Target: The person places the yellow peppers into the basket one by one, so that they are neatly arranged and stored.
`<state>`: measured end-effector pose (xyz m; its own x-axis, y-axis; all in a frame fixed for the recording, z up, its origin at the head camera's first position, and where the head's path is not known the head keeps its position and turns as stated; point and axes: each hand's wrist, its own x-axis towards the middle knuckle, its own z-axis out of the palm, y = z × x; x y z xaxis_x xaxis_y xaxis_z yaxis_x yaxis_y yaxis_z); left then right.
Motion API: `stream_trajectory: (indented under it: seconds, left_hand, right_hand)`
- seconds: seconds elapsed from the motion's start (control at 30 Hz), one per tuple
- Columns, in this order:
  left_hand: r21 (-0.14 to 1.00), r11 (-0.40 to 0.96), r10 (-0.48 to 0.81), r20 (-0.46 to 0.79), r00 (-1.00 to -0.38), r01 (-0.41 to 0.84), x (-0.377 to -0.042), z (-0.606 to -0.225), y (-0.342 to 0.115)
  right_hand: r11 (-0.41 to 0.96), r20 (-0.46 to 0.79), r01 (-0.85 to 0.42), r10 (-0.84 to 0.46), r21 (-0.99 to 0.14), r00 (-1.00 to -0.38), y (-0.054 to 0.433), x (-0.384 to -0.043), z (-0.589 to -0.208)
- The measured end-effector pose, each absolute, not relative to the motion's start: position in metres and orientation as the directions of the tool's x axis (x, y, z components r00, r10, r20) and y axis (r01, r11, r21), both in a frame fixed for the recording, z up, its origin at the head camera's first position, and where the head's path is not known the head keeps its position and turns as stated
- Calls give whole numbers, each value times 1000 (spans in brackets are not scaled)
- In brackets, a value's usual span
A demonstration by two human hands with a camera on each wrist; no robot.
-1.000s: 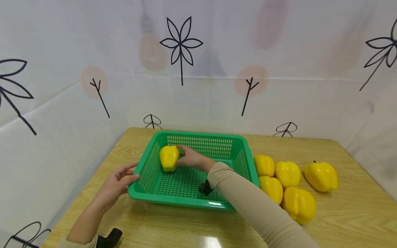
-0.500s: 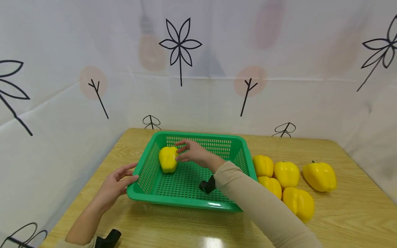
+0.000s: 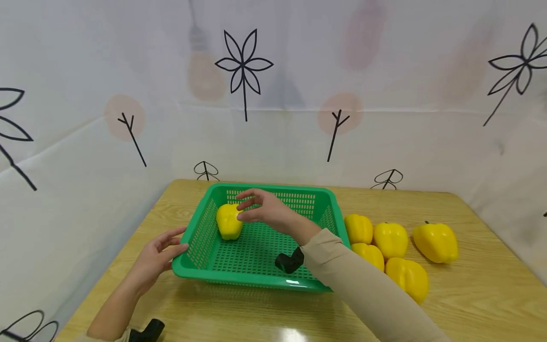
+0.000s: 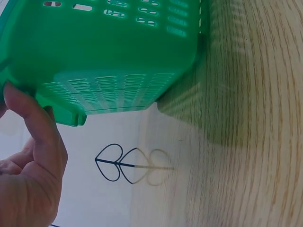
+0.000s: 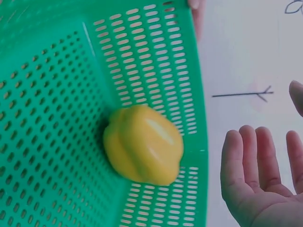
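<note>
While one yellow pepper point(image 3: 229, 229) is set in the green basket point(image 3: 235, 278), five loose peppers point(image 3: 391, 240) are left outside

As the basket is seen by the head camera, the set pepper is placed at ten o'clock, in the far corner. The right hand point(image 3: 267, 209) is held above the basket, its fingers loosely spread with nothing gripped; in the right wrist view, a gap is shown between fingers and pepper. By the left hand point(image 3: 154, 259), at nine o'clock, the rim is touched with relaxed fingers. The step in hand is judged to be placing, with release done. For another pepper, the right hand would need to be lifted over the three o'clock rim, where the nearest peppers are bunched; whether the wall is touched cannot be told. Only a narrow strip of worktop point(image 3: 231, 308) is left at twelve o'clock, before the printed cloth point(image 3: 282, 152). More room is offered at six, and bare basket floor at five.
</note>
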<state>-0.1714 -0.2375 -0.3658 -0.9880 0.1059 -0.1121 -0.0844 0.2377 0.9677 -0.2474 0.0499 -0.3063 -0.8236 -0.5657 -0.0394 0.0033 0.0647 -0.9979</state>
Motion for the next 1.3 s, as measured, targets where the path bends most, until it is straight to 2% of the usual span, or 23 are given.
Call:
stream_trajectory:
  seconds: [0.67,0.93,1.3]
  left_hand:
    - [970,224,102,-117,-988,-92,-170,-367,-240]
    - [970,229,106,-112,-988,-85,-171,-367,-238]
    - [971,227,111,-108,-988,-80,-171,-367,-238]
  right_hand:
    - [14,92,-117,-531,-993,-842,96,-218,-281]
    - [16,109,-132,-468,-991,-877,118,-210,-275]
    - [-23,172,-180,-434,-983,-884,139,-205,-273]
